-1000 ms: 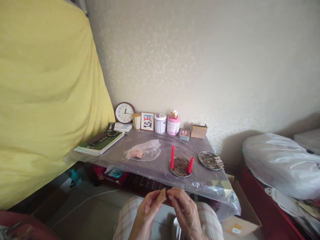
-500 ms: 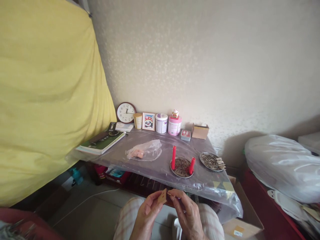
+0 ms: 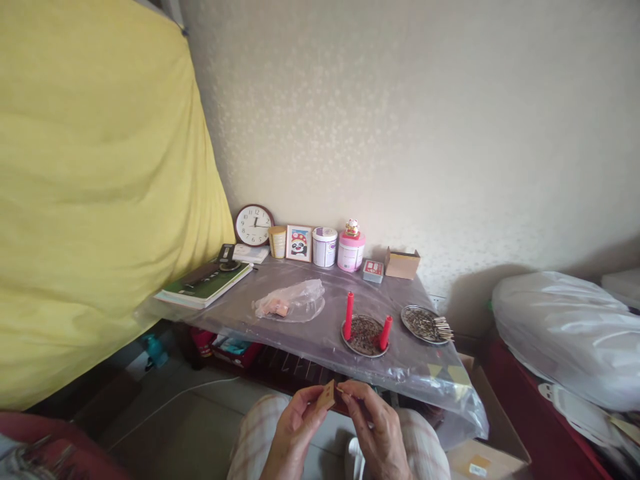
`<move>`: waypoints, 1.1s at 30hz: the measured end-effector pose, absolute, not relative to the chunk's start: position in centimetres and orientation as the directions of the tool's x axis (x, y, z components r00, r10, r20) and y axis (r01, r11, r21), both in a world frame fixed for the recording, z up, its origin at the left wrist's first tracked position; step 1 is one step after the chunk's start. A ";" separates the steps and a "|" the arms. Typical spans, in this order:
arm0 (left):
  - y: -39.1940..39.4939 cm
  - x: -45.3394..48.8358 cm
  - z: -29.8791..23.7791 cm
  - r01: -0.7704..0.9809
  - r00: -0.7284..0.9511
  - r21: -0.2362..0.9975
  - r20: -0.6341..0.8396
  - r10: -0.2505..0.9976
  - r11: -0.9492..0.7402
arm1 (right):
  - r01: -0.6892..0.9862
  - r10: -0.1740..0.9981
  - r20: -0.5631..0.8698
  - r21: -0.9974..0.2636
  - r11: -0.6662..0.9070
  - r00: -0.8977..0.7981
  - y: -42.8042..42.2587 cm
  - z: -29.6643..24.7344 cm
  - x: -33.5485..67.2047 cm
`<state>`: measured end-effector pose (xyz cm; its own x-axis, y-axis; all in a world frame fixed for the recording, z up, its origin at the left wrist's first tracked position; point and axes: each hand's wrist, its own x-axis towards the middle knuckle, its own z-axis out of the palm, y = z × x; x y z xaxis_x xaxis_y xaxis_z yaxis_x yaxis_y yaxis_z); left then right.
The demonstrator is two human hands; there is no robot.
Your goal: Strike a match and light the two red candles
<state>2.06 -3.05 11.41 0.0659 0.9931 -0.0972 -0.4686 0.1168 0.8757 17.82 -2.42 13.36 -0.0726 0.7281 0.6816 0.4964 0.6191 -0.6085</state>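
My left hand point(image 3: 297, 421) is closed round a small tan matchbox point(image 3: 327, 396), held up over my lap with its printed side showing. Close to the box's right edge, my right hand point(image 3: 373, 419) pinches a thin matchstick point(image 3: 340, 389) between thumb and fingertips; only its end shows. Beyond my hands, on the table, a round metal plate point(image 3: 367, 353) filled with small dark bits holds a tall red candle point(image 3: 349, 316) and a shorter red candle point(image 3: 385, 333). Farther right, another metal plate point(image 3: 415, 327) carries many small sticks, several of them jutting over its edge.
A plastic sheet covers the low table point(image 3: 300, 337). On it lie a clear plastic bag point(image 3: 295, 300) and a green book point(image 3: 205, 288). A clock point(image 3: 254, 225), tins and a cardboard box point(image 3: 403, 264) line the wall. A white bag point(image 3: 555, 333) sits at right.
The view has shifted very slightly. Both hands keep almost the same pose, with the matchbox and the matchstick still close together.
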 end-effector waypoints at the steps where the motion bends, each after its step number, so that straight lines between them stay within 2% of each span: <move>1: -3.0 2.1 11.4 -0.462 0.060 0.880 -0.095 0.994 0.112 | 0.498 0.728 0.681 -0.608 0.618 -0.071 -2.4 13.3 17.8; 9: -2.8 2.1 11.4 -0.479 0.055 0.871 -0.093 0.994 0.108 | 0.490 0.753 0.652 -0.632 0.601 -0.083 -2.5 13.5 17.9; 15: -3.1 2.1 11.5 -0.497 0.075 0.860 -0.091 0.993 0.117 | 0.500 0.729 0.683 -0.612 0.612 -0.056 -2.4 13.6 17.8; 23: -3.2 2.1 11.6 -0.483 0.076 0.867 -0.095 0.992 0.121 | 0.458 0.768 0.636 -0.664 0.592 -0.072 -2.7 14.3 18.0; 29: -2.8 2.1 10.4 -0.486 0.092 0.867 -0.069 0.993 0.105 | 0.463 0.753 0.654 -0.649 0.604 -0.066 -2.7 14.4 17.9; 33: -3.1 2.3 11.5 -0.523 0.092 0.844 -0.084 0.992 0.120 | 0.483 0.737 0.674 -0.627 0.611 -0.058 -2.5 14.2 18.0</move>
